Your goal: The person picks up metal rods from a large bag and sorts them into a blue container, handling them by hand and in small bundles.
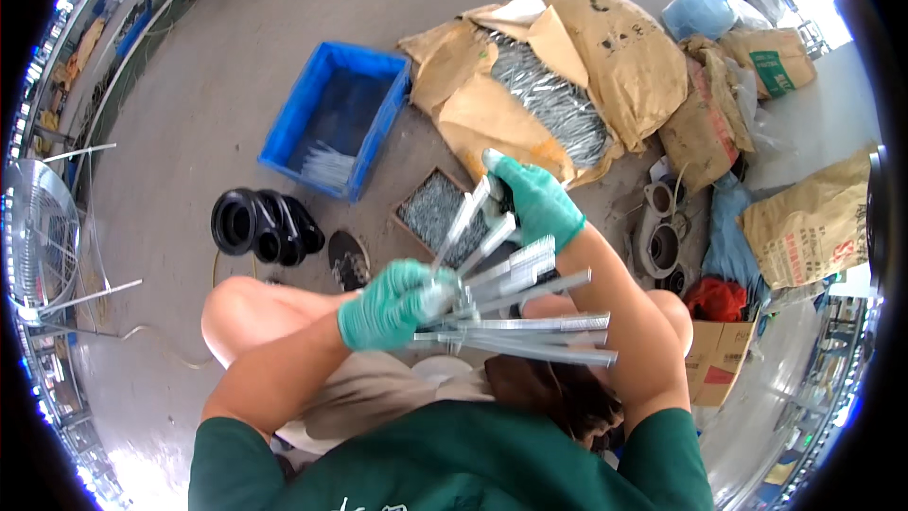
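Note:
My left hand (397,305), in a green glove with pale fingertips, is closed around the gathered ends of several long, pale grey strips (534,325). They fan out to the right and upward over my lap. Up and to the right, my right hand (535,201), gloved the same way, has its fingers curled in near the tip of the topmost strip. Something dark shows under its palm, and I cannot make out what it grips. Just beyond the strips, a shallow tray (416,228) of small grey metal pieces sits on the floor, partly covered by them.
A blue crate (275,153) with similar pale strips inside stands ahead to the left. Torn brown paper sacks (473,117) spill shiny metal pieces ahead. Black ring-shaped parts (234,221) lie left, near a fan (45,237). Sacks, castings (662,244) and a cardboard box (716,360) crowd the right.

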The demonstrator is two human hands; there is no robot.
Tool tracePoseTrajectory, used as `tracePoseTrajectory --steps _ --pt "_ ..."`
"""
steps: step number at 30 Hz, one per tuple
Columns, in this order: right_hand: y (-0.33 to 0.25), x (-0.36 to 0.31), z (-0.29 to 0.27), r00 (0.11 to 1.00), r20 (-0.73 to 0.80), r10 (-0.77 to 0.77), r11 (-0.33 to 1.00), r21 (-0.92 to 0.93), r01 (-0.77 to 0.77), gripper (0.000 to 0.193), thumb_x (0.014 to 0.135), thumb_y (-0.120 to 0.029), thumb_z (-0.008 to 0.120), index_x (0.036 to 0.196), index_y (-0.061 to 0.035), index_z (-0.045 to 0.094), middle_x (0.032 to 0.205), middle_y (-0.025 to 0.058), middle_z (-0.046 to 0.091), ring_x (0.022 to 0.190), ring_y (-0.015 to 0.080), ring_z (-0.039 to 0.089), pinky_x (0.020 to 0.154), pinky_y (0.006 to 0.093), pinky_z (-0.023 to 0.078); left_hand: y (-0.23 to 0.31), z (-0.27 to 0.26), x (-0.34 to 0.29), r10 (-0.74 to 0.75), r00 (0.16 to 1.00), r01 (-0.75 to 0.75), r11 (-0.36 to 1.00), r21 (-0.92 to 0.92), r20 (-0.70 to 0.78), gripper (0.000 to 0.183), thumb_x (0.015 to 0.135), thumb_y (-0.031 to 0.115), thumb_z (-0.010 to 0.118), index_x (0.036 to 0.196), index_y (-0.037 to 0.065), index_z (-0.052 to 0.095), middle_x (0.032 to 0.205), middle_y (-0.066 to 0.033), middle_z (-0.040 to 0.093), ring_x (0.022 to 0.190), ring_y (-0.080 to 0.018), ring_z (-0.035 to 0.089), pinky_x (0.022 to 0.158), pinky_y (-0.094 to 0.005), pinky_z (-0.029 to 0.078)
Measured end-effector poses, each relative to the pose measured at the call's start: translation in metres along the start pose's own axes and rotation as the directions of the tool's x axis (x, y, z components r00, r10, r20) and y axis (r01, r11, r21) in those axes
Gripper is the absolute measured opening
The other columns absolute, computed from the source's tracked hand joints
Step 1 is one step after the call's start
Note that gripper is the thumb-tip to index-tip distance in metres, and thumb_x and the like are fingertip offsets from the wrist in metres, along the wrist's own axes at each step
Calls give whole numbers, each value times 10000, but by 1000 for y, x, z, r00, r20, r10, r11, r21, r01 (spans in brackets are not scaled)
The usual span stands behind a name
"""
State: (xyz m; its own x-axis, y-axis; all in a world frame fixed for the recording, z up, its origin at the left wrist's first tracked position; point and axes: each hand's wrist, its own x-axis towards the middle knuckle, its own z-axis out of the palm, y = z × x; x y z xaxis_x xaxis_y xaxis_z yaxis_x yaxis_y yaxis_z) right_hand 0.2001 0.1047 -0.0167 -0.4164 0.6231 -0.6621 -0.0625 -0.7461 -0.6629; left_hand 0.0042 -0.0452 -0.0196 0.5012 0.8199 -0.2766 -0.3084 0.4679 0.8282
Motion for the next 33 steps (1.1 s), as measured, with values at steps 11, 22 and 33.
tracePoseTrajectory --steps 11,22,33 --pt "133 141 -66 992 62 107 930 -360 -77 475 995 -416 542 1281 -40 600 1038 -5 623 821 115 537 801 269 452 65 -6 -2 400 701 -294 916 272 -591 735 911 713 462 883 7 664 621 -99 648 428 -100 494 385 -223 324" --pt "-18 -27 41 615 633 -470 836 96 540 823 869 -148 690 1543 -26 234 1417 96 515 1302 217 492 1100 371 380 49 -7 15 399 739 -423 902 87 -544 612 901 593 609 1002 -10 640 743 -155 691 500 -175 613 380 -238 400" --pt "-41 -72 79 731 350 -585 798 86 597 401 896 -96 701 1266 7 585 1051 33 665 939 99 618 852 274 514 36 15 35 490 735 -444 870 215 -467 412 960 420 634 1090 30 660 690 29 600 570 -28 511 487 -214 377"
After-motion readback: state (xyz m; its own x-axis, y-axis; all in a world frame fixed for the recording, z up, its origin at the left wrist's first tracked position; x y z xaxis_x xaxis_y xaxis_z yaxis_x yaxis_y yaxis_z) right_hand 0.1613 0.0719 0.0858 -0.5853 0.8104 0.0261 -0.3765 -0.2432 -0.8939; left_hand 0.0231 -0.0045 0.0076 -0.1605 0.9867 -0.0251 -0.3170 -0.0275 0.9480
